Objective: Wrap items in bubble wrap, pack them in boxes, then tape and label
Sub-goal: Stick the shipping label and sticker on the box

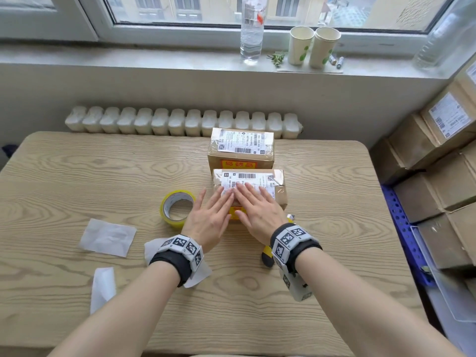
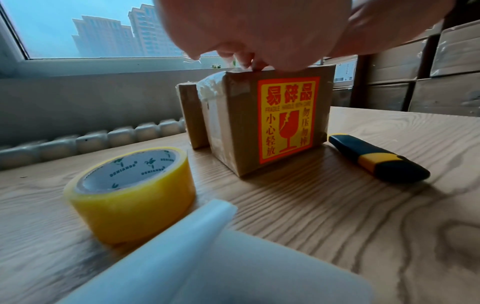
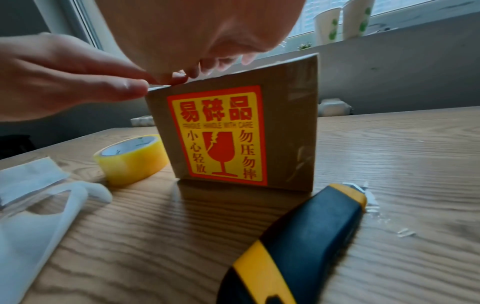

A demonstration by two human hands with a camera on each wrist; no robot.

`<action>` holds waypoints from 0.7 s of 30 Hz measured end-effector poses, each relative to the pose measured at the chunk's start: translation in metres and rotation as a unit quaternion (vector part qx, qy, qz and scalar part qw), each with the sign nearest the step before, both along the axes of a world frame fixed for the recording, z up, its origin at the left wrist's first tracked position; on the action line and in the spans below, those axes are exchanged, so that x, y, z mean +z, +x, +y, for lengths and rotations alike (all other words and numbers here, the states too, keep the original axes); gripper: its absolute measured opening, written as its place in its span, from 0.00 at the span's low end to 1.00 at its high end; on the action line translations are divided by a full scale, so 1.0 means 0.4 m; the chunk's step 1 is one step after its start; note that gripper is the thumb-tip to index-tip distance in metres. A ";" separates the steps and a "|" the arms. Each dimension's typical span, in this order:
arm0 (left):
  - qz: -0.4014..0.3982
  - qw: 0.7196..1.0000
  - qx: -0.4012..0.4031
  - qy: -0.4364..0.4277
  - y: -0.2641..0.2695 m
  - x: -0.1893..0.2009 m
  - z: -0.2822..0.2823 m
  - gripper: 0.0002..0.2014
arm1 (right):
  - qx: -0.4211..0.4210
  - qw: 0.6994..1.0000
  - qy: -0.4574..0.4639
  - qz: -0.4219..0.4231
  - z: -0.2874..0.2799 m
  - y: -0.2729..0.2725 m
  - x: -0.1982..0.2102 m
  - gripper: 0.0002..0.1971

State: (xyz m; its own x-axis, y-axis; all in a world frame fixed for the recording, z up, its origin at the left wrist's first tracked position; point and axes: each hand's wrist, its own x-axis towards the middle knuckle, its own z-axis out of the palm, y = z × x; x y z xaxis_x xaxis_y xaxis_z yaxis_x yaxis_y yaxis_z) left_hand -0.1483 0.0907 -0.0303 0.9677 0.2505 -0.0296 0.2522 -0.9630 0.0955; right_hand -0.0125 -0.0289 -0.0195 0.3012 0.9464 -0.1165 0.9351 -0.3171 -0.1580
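A taped brown cardboard box stands mid-table with a white shipping label on top and a red-and-yellow fragile sticker on its near side. My left hand and right hand lie flat side by side on the box top, straight fingers pressing on the label. A second labelled box stands just behind it. A yellow tape roll lies left of the box. A yellow-and-black utility knife lies by my right wrist.
Several white backing sheets lie on the wooden table at the near left. Stacked labelled cardboard boxes fill the right side. Two paper cups and a water bottle stand on the windowsill behind a radiator.
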 end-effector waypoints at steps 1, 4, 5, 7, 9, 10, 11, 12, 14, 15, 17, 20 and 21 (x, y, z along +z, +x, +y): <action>-0.009 1.000 -0.006 0.007 -0.007 -0.002 -0.004 0.26 | 0.002 1.000 -0.006 -0.002 -0.004 -0.009 -0.005 0.33; -0.020 1.000 0.001 0.023 -0.039 -0.015 -0.002 0.24 | -0.019 0.999 0.001 -0.029 -0.041 -0.010 -0.021 0.28; -0.019 1.000 0.008 0.023 -0.048 -0.015 0.000 0.25 | -0.026 0.999 0.003 -0.031 -0.057 -0.006 -0.025 0.28; -0.011 1.000 0.019 0.019 -0.059 -0.013 0.004 0.26 | -0.041 0.998 0.001 -0.038 -0.088 0.007 -0.025 0.28; 0.002 1.000 0.023 0.019 -0.057 -0.007 0.005 0.27 | -0.066 0.997 -0.013 -0.045 -0.120 0.024 -0.026 0.28; 0.009 0.999 0.025 0.020 -0.054 -0.005 0.005 0.27 | -0.081 0.995 -0.021 -0.048 -0.138 0.034 -0.025 0.29; 0.018 0.999 0.030 0.021 -0.050 -0.001 0.003 0.27 | -0.096 0.994 -0.027 -0.049 -0.155 0.043 -0.024 0.29; 0.027 0.999 0.037 0.021 -0.046 0.002 0.001 0.27 | -0.107 0.993 -0.031 -0.050 -0.168 0.051 -0.023 0.30; 0.032 0.998 0.052 0.017 -0.033 0.012 -0.005 0.27 | -0.116 0.991 -0.029 -0.057 -0.180 0.062 -0.014 0.31; 0.030 0.998 0.060 0.009 -0.024 0.019 -0.010 0.27 | -0.120 0.991 -0.021 -0.058 -0.176 0.062 -0.009 0.32; 0.010 0.997 0.072 -0.013 -0.001 0.026 -0.017 0.26 | -0.134 0.990 0.015 -0.048 -0.154 0.060 -0.004 0.34; 0.006 0.997 0.069 -0.021 0.039 0.032 -0.027 0.29 | -0.142 0.988 0.052 -0.031 -0.109 0.056 0.004 0.29; 0.012 0.998 0.065 -0.014 0.049 0.029 -0.029 0.30 | -0.131 0.990 0.045 -0.026 -0.096 0.056 0.005 0.28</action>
State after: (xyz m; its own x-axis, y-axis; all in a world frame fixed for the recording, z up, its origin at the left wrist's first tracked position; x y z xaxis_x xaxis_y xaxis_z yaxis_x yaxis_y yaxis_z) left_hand -0.1286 0.0791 -0.0189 0.9259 0.3727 -0.0619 0.3775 -0.9190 0.1139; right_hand 0.0098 -0.0675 -0.0175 0.5415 0.8406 -0.0129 0.8300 -0.5370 -0.1507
